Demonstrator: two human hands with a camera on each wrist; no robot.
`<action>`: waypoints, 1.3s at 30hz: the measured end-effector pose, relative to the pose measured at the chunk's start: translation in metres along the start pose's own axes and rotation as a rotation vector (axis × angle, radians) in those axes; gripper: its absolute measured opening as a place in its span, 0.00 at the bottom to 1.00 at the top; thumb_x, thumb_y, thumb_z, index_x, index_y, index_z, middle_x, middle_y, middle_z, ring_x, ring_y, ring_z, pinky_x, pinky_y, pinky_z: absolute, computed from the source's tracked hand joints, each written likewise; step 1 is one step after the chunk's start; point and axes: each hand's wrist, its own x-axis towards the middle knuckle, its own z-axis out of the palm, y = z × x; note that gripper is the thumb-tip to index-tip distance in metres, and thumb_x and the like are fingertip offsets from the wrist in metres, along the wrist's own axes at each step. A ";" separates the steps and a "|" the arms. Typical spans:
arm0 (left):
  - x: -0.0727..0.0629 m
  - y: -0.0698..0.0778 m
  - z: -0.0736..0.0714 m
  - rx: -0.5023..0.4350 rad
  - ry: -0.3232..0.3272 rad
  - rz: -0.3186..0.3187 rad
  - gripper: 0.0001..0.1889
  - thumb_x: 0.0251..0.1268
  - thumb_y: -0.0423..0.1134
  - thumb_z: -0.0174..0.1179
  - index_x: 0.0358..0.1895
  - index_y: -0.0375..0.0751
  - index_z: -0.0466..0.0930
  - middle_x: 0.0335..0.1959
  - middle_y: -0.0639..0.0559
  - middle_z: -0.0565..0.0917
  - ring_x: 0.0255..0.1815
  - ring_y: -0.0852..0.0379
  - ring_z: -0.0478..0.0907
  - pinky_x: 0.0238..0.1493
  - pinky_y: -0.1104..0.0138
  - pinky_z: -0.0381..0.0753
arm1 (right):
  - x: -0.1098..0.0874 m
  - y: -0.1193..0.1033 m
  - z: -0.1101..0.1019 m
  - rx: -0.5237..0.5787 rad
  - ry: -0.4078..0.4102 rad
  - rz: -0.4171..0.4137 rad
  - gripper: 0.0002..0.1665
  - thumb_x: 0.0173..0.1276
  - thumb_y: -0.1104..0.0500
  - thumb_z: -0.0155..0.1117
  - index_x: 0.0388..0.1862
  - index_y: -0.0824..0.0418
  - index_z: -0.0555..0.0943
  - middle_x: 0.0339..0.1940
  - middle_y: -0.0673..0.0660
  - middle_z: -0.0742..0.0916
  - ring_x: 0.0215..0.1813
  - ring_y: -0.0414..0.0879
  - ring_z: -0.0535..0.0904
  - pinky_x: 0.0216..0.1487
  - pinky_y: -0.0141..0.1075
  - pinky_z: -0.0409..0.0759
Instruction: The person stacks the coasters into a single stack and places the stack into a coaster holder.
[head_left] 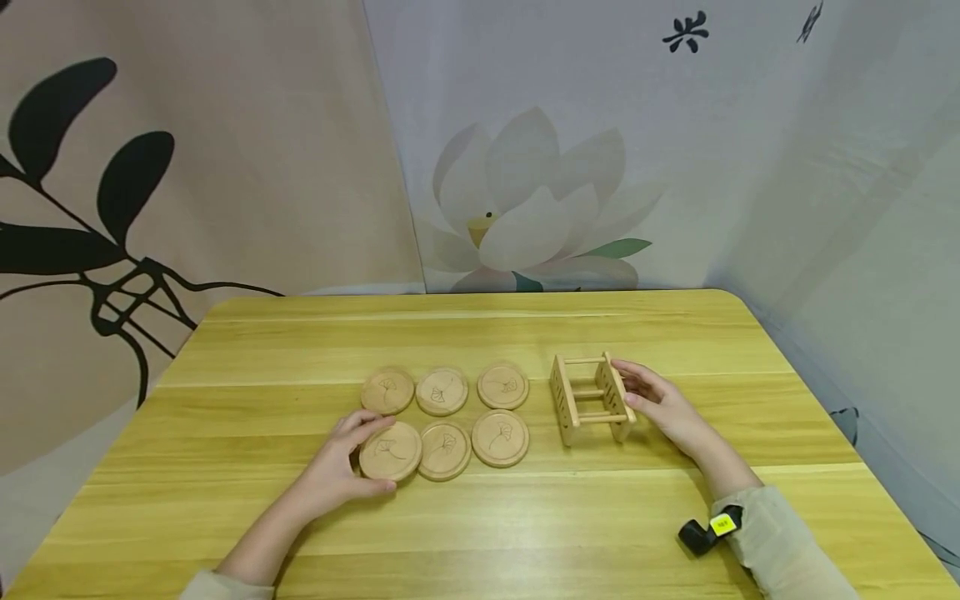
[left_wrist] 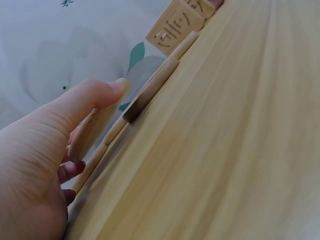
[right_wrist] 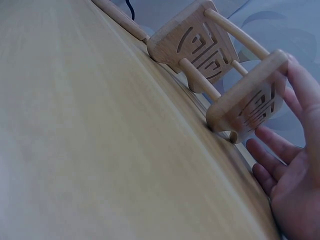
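Observation:
My left hand (head_left: 333,467) holds a round wooden coaster (head_left: 390,451) by its rim, thumb at the near edge and fingers at the far edge. In the left wrist view this coaster (left_wrist: 92,131) is tilted and raised above the others. On the right stands a wooden coaster rack (head_left: 588,419), two cut-out side panels joined by dowels, with nothing in it. My right hand (head_left: 663,406) holds its right panel from outside. The right wrist view has the thumb at the corner of this panel (right_wrist: 252,102) and the other fingers (right_wrist: 270,155) curled beside it.
Several more coasters with engraved leaf designs lie flat in two rows: back left (head_left: 387,391), back middle (head_left: 442,392), back right (head_left: 503,386), front middle (head_left: 446,451) and front right (head_left: 500,438). A printed curtain (head_left: 300,167) hangs behind the wooden table (head_left: 480,533).

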 end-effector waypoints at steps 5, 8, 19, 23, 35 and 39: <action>0.002 0.003 0.005 -0.022 -0.013 0.017 0.46 0.37 0.50 0.79 0.66 0.42 0.70 0.61 0.53 0.66 0.66 0.44 0.55 0.58 0.34 0.57 | -0.001 0.000 -0.001 0.001 -0.001 0.004 0.29 0.74 0.66 0.51 0.72 0.66 0.61 0.64 0.71 0.69 0.59 0.38 0.70 0.55 0.26 0.68; 0.003 0.005 0.008 -0.025 -0.014 0.018 0.47 0.37 0.50 0.79 0.66 0.42 0.70 0.62 0.52 0.66 0.66 0.43 0.55 0.59 0.34 0.57 | -0.001 -0.001 -0.001 -0.003 -0.001 0.008 0.29 0.74 0.66 0.51 0.72 0.66 0.61 0.64 0.70 0.70 0.59 0.38 0.70 0.55 0.26 0.69; 0.009 0.012 0.021 -0.022 -0.028 0.040 0.46 0.36 0.51 0.79 0.66 0.43 0.71 0.64 0.52 0.65 0.66 0.44 0.57 0.59 0.36 0.60 | -0.001 -0.001 0.000 -0.021 0.005 0.015 0.29 0.74 0.65 0.52 0.72 0.65 0.61 0.65 0.66 0.69 0.59 0.38 0.69 0.56 0.25 0.67; 0.012 0.015 0.025 -0.009 -0.031 0.041 0.47 0.36 0.51 0.79 0.66 0.44 0.71 0.64 0.53 0.65 0.66 0.44 0.57 0.59 0.37 0.61 | -0.001 -0.001 0.000 -0.021 0.008 0.013 0.29 0.74 0.65 0.52 0.72 0.66 0.62 0.65 0.66 0.70 0.59 0.38 0.69 0.55 0.25 0.67; 0.019 0.023 0.032 0.008 -0.045 0.053 0.46 0.36 0.53 0.79 0.66 0.46 0.71 0.62 0.57 0.66 0.67 0.47 0.55 0.60 0.38 0.60 | 0.000 0.001 0.000 -0.012 0.007 0.005 0.29 0.74 0.66 0.52 0.72 0.66 0.62 0.65 0.65 0.70 0.59 0.38 0.69 0.55 0.25 0.68; 0.021 0.022 0.033 0.021 -0.034 0.058 0.47 0.35 0.54 0.79 0.66 0.46 0.71 0.63 0.56 0.67 0.68 0.46 0.55 0.60 0.37 0.58 | 0.000 0.000 0.000 -0.004 0.007 0.006 0.29 0.74 0.65 0.52 0.72 0.66 0.62 0.64 0.67 0.70 0.58 0.38 0.70 0.55 0.25 0.68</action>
